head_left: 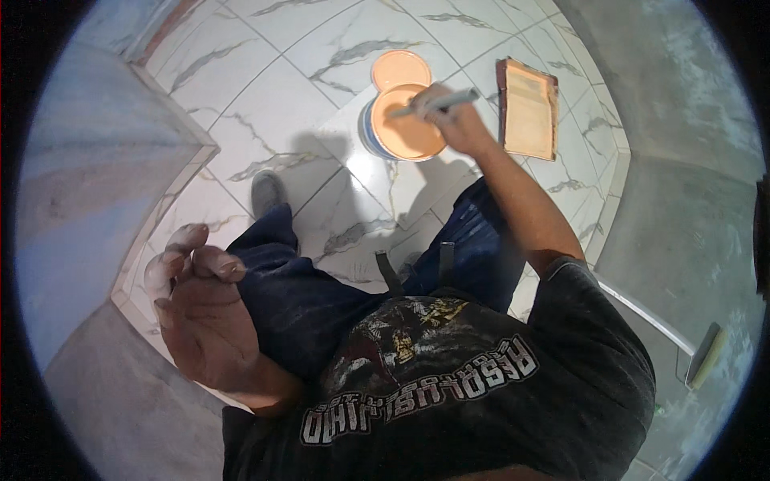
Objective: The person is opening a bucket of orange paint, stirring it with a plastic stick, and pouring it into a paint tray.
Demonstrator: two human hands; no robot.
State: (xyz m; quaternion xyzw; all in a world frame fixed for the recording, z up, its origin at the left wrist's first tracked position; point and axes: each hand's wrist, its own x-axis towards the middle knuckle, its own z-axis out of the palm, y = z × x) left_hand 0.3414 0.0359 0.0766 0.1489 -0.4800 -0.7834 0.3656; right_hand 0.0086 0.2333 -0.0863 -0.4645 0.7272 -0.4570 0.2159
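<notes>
One bare right hand (441, 115) clasps a slim grey stick (460, 99), its end at the peach-orange paint (413, 143) inside a round blue-walled bucket (369, 131); the bare left hand (204, 317), palm unfilled, fingers loosely bent, is well apart.

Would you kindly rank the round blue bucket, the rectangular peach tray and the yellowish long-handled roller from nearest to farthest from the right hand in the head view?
1. Round blue bucket, partly under the right hand.
2. Rectangular peach tray, to the hand's right.
3. Yellowish long-handled roller, far lower right.
</notes>
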